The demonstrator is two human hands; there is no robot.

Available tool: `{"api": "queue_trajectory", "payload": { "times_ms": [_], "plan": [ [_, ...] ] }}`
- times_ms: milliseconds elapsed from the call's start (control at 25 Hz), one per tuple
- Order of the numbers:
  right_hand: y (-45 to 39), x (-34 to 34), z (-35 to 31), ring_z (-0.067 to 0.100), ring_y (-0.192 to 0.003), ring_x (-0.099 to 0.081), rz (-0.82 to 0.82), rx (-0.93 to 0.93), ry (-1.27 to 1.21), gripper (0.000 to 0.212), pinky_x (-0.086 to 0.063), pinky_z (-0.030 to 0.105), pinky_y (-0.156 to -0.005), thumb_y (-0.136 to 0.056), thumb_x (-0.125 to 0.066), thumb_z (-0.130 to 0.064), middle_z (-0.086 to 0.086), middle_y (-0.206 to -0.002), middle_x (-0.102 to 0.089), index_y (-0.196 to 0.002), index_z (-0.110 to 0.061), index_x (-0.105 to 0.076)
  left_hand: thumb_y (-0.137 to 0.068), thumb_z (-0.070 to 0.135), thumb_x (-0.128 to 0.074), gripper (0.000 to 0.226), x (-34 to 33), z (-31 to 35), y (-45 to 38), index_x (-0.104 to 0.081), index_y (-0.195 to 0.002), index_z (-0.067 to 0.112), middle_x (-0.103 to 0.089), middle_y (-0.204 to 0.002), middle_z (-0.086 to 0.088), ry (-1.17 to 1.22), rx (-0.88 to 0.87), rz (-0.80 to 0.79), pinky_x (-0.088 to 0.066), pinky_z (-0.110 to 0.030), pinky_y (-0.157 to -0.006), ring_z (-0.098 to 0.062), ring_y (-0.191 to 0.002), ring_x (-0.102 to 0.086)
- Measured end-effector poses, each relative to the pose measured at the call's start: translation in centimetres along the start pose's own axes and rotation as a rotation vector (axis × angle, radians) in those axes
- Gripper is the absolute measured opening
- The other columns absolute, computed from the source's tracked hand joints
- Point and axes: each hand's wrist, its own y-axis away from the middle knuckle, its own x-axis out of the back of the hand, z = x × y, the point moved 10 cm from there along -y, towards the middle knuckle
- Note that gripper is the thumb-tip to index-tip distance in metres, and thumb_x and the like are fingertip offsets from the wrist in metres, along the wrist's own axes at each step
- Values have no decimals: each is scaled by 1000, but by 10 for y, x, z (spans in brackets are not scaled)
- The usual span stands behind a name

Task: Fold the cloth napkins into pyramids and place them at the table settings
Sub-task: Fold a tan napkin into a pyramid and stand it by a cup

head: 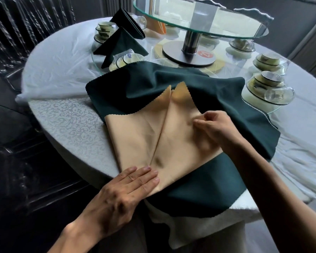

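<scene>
We see a peach napkin (161, 136) lying near the table's near edge, on top of a spread dark green cloth (204, 99) that covers part of the round table (62, 115). The napkin has two flaps folded in so their edges meet along a centre seam running from the near point to two tips at the far end.

The left hand (128, 187) lies flat, fingers together and extended, pressing the napkin's near point. The right hand (215, 132) rests on the right flap, thumb and fingertips pinched on a small ridge of the peach cloth.

At far left, two dark green napkins (124, 41) already stand folded as pyramids beside stacked cups (103, 31). A glass turntable (199, 17) on a metal post stands at far centre. More stacked bowls and glassware (268, 86) sit at the right.
</scene>
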Motion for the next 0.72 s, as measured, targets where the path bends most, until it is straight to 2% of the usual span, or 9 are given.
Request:
{"api": "queue_trajectory", "payload": {
  "times_ms": [200, 280, 320, 400, 480, 560, 600, 640, 720],
  "plan": [
    [-13, 71, -23, 17, -68, -60, 216, 74, 180, 11, -47, 33, -68, -78, -70, -26, -2, -70, -66, -72, -17, -67, -82, 4, -36, 58, -26, 14, -62, -58, -135, 17, -58, -140, 0, -28, 27, -78, -42, -33, -109, -15, -132, -51],
    [-12, 88, -17, 22, -76, -64, 230, 61, 287, 10, -46, 32, -70, -80, -70, -25, 5, -79, -70, -78, -16, -69, -82, 8, -36, 57, -36, 21, -79, -59, -133, 19, -58, -139, 1, -60, -12, -121, -45, -40, -107, -17, -132, -52],
    [-10, 93, -10, 23, -80, -65, 226, 50, 305, 9, -47, 33, -71, -80, -71, -25, 6, -83, -71, -82, -16, -69, -86, 15, -38, 53, -39, 24, -81, -58, -134, 20, -55, -143, 0, -86, -22, -145, -41, -46, -110, -19, -135, -48],
    [-5, 96, 10, 24, -88, -66, 231, 1, 321, 19, -50, 35, -79, -80, -73, -28, 5, -95, -71, -95, -20, -66, -91, 44, -45, 51, -36, 24, -75, -54, -137, 23, -45, -151, -3, -103, 57, -155, -30, -52, -114, -24, -141, -39],
    [10, 101, 16, 26, -95, -64, 339, 12, 386, 32, -50, 38, -84, -84, -70, -33, 3, -103, -69, -111, -22, -59, -88, 60, -51, 62, -21, 16, -62, -57, -133, 19, -50, -144, -6, -49, 236, -52, -34, -48, -109, -27, -132, -47],
    [46, 108, -2, 27, -95, -64, 534, 164, 413, 31, -50, 43, -84, -87, -65, -31, 1, -106, -67, -115, -22, -56, -87, 52, -58, 49, -7, 11, -47, -66, -118, 14, -60, -126, -5, 8, 371, 105, -45, -43, -99, -27, -115, -58],
    [70, 101, -12, 26, -94, -64, 574, 272, 378, 26, -50, 45, -83, -87, -64, -27, 0, -105, -66, -112, -21, -58, -87, 47, -60, 43, -4, 11, -41, -69, -111, 13, -63, -121, -4, 15, 396, 157, -48, -43, -95, -27, -110, -60],
    [95, 84, -19, 25, -93, -63, 542, 373, 345, 22, -50, 46, -82, -87, -62, -25, -2, -105, -66, -108, -20, -60, -88, 44, -60, 39, -3, 12, -37, -70, -107, 11, -65, -119, -4, 20, 400, 185, -49, -43, -93, -27, -109, -62],
    [142, 30, -20, 22, -101, -63, 363, 516, 394, 23, -49, 44, -86, -90, -57, -27, -2, -112, -67, -110, -17, -65, -90, 43, -60, 39, -7, 15, -33, -73, -105, 9, -67, -119, -5, 31, 398, 210, -51, -43, -93, -26, -111, -63]
  ]
}}
